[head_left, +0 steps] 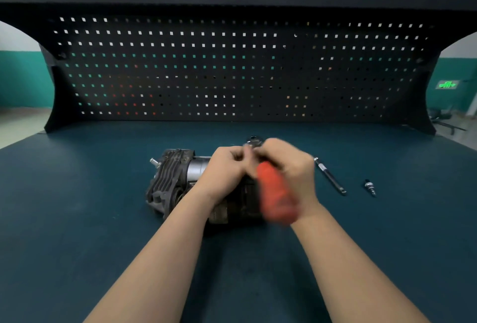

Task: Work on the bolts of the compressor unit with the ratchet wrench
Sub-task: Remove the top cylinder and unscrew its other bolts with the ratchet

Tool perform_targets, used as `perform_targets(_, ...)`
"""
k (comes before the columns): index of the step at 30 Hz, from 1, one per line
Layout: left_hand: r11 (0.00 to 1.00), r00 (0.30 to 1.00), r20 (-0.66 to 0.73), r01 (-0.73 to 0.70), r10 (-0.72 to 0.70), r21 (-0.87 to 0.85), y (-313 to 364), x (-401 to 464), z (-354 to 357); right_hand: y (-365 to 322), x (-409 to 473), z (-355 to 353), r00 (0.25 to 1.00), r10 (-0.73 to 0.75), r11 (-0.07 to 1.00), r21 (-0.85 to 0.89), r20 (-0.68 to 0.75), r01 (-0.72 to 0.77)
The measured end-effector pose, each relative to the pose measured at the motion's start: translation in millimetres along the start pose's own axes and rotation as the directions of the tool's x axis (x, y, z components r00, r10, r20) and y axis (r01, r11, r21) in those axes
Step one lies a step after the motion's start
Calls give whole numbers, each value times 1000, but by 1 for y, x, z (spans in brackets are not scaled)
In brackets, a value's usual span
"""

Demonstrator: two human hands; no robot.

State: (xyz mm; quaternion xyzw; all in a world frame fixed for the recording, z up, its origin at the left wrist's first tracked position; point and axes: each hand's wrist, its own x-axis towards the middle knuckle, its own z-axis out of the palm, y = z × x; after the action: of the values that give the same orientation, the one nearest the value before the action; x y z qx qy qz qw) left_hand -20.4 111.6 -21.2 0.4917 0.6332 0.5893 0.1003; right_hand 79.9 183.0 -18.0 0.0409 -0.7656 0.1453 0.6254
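both hands over the compressor unit (170, 180) on the dark green bench (77, 219). right hand (291, 167) wrapped round the ratchet wrench (276, 193), orange grip blurred, metal head poking out past the knuckles. left hand (227, 167) curled right beside it. extension bar (330, 176) and small socket bit (370, 187) lie to the right. black pegboard (232, 69) behind.

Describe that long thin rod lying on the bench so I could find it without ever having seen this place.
Start at the dark compressor unit in the middle of the blue-green bench, then look just past the right hand. The long rod lies flat there at a slant. Its neighbour further right, a small fitting, is short and stubby, while the rod is slim, dark and many times longer.
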Motion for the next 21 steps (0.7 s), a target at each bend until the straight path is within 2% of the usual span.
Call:
perform_targets(1, 998, 999, 7, 41, -40, -51, -1, 0, 1, 6, 2, -4, 988, 131, 990, 65, -79, -126)
perform_targets(2, 992, 997, 12, 80, -79, -97, 0, 0, 2, 9, 5, -8, 932, 332, 935, 181, -147, -305)
perform_targets(3, 990, 995, -1, 95, -95, -100, -2, 2, 2, 13, 6, -11, 809, 559, 807, 343, -180, -481)
perform_targets(4, 990, 995, -8, 102, -103, -102, -2, 2, 3, 18, 7, -12, 637, 754, 611, 529, -163, -589)
perform_targets(5, 990, 995, -13, 98, -100, -98, -4, 3, 3, 24, 6, -13, 463, 882, 385, 698, -87, -604)
perform_targets(6, 990, 995, -9, 100, -101, -102, -4, 3, 4, 29, 6, -13, 323, 946, 185, 806, 8, -563)
perform_targets(7, 989, 995, -1, 100, -101, -104, -6, 3, 4, 33, 6, -12, 235, 969, 62, 843, 78, -534)
perform_targets(8, 987, 994, 11, 110, -110, -118, -5, 3, 3, 34, 6, -11, 207, 973, 22, 847, 105, -532)
perform_targets(9, 986, 993, 26, 114, -111, -121, -5, 3, 3, 33, 7, -10, 231, 968, 50, 837, 93, -545)
perform_targets(10, 984, 992, 40, 121, -117, -127, -4, 3, 3, 31, 8, -8, 288, 957, 130, 816, 46, -563)
perform_targets(11, 985, 992, 50, 121, -116, -124, -5, 4, 2, 26, 10, -7, 372, 928, 256, 760, -20, -598)
perform_targets(12, 985, 992, 54, 119, -113, -124, -3, 3, 2, 20, 12, -5, 484, 871, 416, 655, -88, -631)
perform_targets(13, 987, 994, 46, 107, -102, -122, -2, 3, 2, 12, 12, -3, 632, 761, 604, 516, -147, -607)
perform_targets(15, 993, 998, 26, 65, -62, -99, 0, 0, 0, 0, 7, 2, 905, 408, 899, 227, -124, -374)
perform_targets(16, 997, 999, 10, 43, -43, -68, 2, -1, 0, -5, 4, 4, 977, 204, 973, 125, -58, -196)
perform_targets(17, 999, 1000, 2, 26, -26, -32, 2, -1, -1, -7, 0, 6, 999, 32, 999, 41, -2, -32)
perform_targets(18, 1000, 1000, 6, 22, -22, -4, 3, -1, -1, -7, -2, 5, 997, -67, 998, 2, 28, 67)
perform_targets(19, 1000, 1000, 10, 24, -24, 13, 1, 0, -1, -4, -2, 4, 997, -74, 997, 20, 30, 73)
perform_targets(20, 999, 999, 12, 41, -41, -5, 2, 1, -1, 1, -1, 0, 1000, 1, 997, 77, 4, -1)
perform_targets(21, 997, 998, 11, 63, -62, -52, 0, 1, 0, 5, 2, -5, 989, 143, 980, 149, -48, -135)
